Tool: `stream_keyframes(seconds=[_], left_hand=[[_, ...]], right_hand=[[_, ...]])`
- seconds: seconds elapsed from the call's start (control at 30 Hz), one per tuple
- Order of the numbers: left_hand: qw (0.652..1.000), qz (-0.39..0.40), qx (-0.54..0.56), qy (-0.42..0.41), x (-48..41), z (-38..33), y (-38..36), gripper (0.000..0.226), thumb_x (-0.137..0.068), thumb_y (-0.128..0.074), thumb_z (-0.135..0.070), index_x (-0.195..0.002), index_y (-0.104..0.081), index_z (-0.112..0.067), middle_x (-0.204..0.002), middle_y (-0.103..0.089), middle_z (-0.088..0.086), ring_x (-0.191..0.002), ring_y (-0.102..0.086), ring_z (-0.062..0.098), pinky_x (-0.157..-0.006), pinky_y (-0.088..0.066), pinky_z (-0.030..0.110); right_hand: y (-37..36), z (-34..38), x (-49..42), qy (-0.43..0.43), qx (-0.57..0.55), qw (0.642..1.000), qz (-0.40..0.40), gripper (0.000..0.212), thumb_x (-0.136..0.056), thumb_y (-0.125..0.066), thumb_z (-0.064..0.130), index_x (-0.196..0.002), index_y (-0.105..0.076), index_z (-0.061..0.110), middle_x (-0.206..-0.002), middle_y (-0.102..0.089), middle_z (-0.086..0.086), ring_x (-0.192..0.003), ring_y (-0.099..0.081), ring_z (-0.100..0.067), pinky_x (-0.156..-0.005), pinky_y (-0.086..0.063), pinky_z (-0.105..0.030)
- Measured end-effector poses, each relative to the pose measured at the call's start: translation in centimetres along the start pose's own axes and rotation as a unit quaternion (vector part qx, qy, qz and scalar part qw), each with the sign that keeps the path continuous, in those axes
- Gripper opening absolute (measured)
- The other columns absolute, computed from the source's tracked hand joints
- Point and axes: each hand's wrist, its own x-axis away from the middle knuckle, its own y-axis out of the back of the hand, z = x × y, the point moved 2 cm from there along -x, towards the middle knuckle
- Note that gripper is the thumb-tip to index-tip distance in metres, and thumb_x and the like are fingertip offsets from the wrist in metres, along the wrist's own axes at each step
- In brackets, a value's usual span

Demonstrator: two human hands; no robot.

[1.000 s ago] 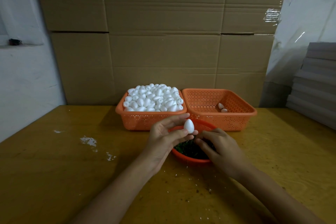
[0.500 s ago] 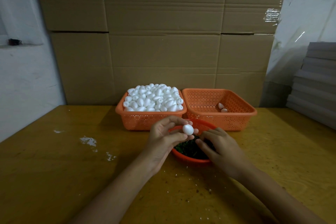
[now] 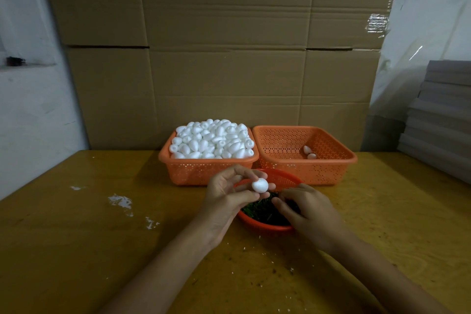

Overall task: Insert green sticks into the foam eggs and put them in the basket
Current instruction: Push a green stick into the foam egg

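Pinching one white foam egg [image 3: 260,185] in the left hand [image 3: 226,195], thumb and curled fingertips wrapped round it, right over the left side of the small round orange bowl [image 3: 265,226] of green sticks [image 3: 258,210]. Poking into that same bowl with the right hand [image 3: 309,210], fingers bent down among the sticks, can't tell whether gripping one. Behind the bowl on the wooden table [image 3: 102,237]: heaped orange basket [image 3: 201,172] of loose eggs [image 3: 211,139] on the left, pressed against a near-empty orange basket [image 3: 328,169] on the right with just two eggs [image 3: 309,153] inside.
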Motion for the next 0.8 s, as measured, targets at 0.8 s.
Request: stream_keyframes(seconds=[0.8], left_hand=[[1.000,-0.021,0.008,0.005,0.0,0.1,0.1,0.025,-0.077,-0.073,0.011,-0.093,-0.072,-0.008,-0.119,-0.073,0.022,-0.109,-0.073,0.045,-0.087,-0.061,0.035]], right_hand=[[0.9,-0.6,-0.1,-0.041,-0.165,0.975,-0.143,0.022,-0.088,-0.080,0.009,-0.099,-0.075,0.027,-0.090,-0.077,0.021,-0.090,-0.072,0.003,-0.081,-0.060,-0.027]])
